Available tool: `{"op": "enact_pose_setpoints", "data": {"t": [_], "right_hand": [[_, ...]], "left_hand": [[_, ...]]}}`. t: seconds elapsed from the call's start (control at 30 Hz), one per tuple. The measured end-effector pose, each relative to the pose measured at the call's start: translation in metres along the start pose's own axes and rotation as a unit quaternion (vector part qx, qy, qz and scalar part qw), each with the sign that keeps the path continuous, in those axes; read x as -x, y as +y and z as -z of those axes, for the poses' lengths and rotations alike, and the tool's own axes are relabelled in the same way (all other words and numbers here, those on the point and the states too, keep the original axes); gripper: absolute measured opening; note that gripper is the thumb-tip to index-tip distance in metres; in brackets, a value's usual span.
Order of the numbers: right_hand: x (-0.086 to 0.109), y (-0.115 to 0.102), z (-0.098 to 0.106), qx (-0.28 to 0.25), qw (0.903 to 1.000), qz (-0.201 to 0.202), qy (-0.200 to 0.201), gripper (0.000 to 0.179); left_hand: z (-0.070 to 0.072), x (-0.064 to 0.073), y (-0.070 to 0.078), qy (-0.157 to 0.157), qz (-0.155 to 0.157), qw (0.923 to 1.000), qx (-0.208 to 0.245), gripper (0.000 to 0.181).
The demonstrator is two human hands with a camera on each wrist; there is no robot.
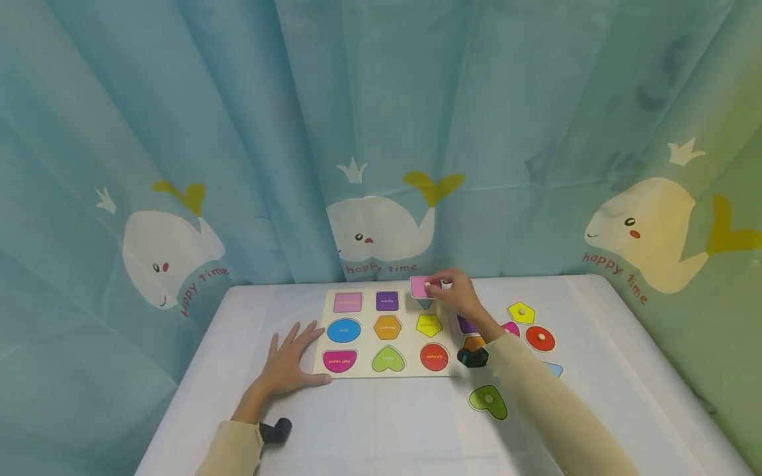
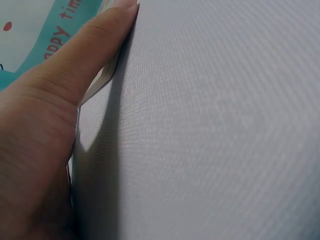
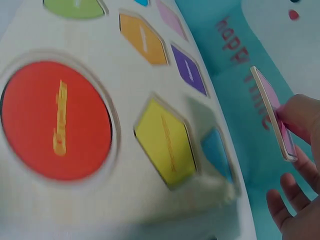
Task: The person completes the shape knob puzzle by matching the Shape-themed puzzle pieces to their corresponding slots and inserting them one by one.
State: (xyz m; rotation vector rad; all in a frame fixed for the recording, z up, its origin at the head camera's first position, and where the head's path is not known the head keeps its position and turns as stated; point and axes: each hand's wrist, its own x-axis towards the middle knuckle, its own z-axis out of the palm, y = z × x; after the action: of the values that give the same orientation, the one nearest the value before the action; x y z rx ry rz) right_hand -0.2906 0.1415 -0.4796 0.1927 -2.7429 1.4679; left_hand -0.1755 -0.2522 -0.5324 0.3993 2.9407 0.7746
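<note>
A pale puzzle board (image 1: 366,314) with several printed, coloured shape recesses lies on the table. My right hand (image 1: 458,296) pinches a pink rectangular puzzle piece (image 1: 419,287) by its small knob, holding it above the board's far right corner. In the right wrist view that pink piece (image 3: 272,110) is edge-on and raised off the board, over the blue recess (image 3: 217,152). At the board's left side, my left hand (image 1: 286,365) lies with spread fingers; its thumb (image 2: 85,50) touches the board's near left edge.
Right of the board lie a yellow pentagon (image 1: 522,313), a red circle (image 1: 540,338), a green heart (image 1: 488,401) and a light blue piece (image 1: 555,369). My right arm partly covers purple (image 1: 466,325), orange (image 1: 473,342) and magenta (image 1: 510,328) pieces. A whale-print curtain (image 1: 381,132) hangs behind.
</note>
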Motion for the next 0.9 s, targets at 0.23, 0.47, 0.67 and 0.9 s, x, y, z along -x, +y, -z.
{"op": "enact_pose_setpoints", "data": {"t": [0.23, 0.47, 0.67, 0.9], "right_hand": [[-0.008, -0.014, -0.040, -0.015, 0.9997, -0.015, -0.014, 0.019], [-0.013, -0.032, -0.080, -0.025, 0.9992, 0.023, -0.022, 0.013], [-0.022, -0.044, -0.113, -0.028, 0.9992, 0.024, -0.017, 0.012], [-0.029, -0.053, -0.143, -0.030, 0.9987, 0.038, -0.012, 0.012]], "left_hand": [[-0.002, 0.001, -0.002, 0.003, 0.002, 1.0000, -0.001, 0.103], [-0.005, 0.000, -0.005, 0.003, -0.003, 1.0000, -0.008, 0.104], [-0.004, -0.001, -0.005, -0.001, -0.001, 0.9999, -0.013, 0.104], [-0.002, -0.001, -0.002, -0.001, 0.000, 0.9999, -0.010, 0.103]]}}
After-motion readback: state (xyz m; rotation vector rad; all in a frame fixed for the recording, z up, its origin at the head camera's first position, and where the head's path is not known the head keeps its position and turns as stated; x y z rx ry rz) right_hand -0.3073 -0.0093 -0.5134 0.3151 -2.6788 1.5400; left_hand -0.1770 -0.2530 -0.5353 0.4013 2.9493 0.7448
